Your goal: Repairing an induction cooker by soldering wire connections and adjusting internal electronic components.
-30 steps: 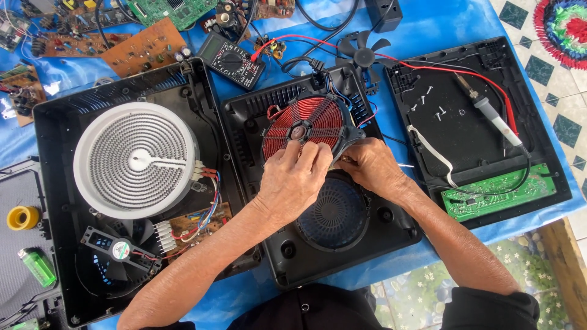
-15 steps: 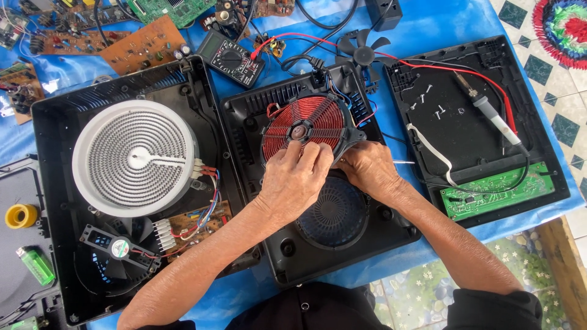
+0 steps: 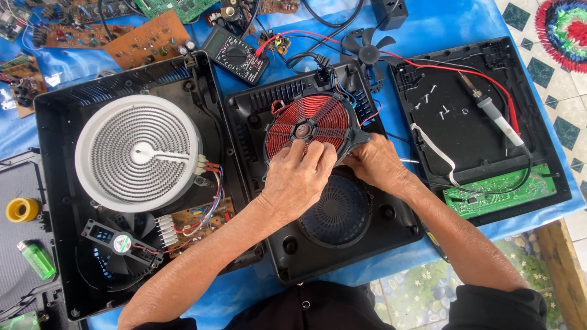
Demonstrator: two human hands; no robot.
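A round red copper coil (image 3: 309, 125) in a black frame lies tilted over the far half of an opened black cooker base (image 3: 287, 253). My left hand (image 3: 298, 177) grips the coil's near edge, fingers on the windings. On the coil frame's right near corner, my right hand (image 3: 374, 162) holds the frame. Below both hands shows a round black fan grille (image 3: 337, 214) in the base. Red and blue wires (image 3: 367, 110) run from the coil's far right side.
A second open cooker with a white spiral heater (image 3: 139, 153) and a small fan (image 3: 116, 241) sits left. A black multimeter (image 3: 235, 54) lies beyond. At right, a black cover (image 3: 455, 116) holds screws, a soldering iron (image 3: 492, 116) and a green board (image 3: 501, 189). Yellow tape roll (image 3: 22, 209), green lighter (image 3: 38, 260).
Both hands stay on the coil; the coil sits slightly higher and more tilted than a second ago. Nothing else has moved.
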